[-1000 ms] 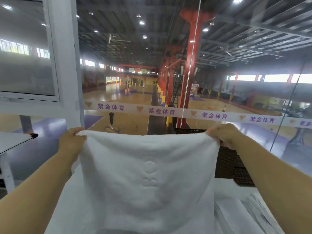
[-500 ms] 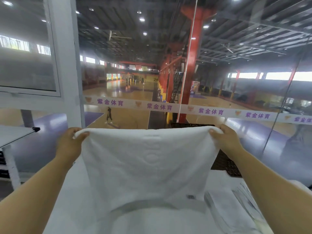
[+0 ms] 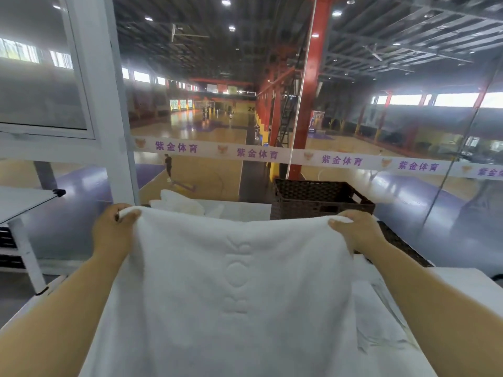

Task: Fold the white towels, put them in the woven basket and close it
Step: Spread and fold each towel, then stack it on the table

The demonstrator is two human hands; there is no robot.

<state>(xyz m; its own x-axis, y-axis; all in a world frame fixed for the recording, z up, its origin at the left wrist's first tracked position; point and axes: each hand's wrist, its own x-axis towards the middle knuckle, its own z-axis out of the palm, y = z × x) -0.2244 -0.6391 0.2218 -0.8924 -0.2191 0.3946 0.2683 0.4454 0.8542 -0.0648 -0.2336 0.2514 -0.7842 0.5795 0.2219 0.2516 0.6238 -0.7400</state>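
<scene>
White terry cloth fills most of the view: one towel (image 3: 245, 281) is held up by its two top corners and stretched flat between them. Held this way it hangs square, and its edges can be matched for a first fold (an embossed pattern runs down its middle). Its lower part runs out of the frame, so I cannot tell whether it touches anything.

Behind it lies the white table (image 3: 245, 210), which carries everything else. The woven basket (image 3: 321, 200) stands at the table's far side, right of centre and just beyond the towel's top edge. Its top is open, which leaves it ready to take folded towels. No white shows above its rim, and the near wall hides its floor, so it looks empty but I cannot be sure.

A flat dark woven panel (image 3: 402, 246), probably the lid, lies just beside the basket on the right, partly behind the right forearm. It is likely set aside there so the basket can be filled. A second towel (image 3: 179, 202) sits crumpled at the far edge, left of the basket, apparently not yet folded.

The left hand (image 3: 114, 229) pinches the left corner, with its fingers curled over the hem. The right hand (image 3: 353, 229) grips the right corner in the same way.
</scene>
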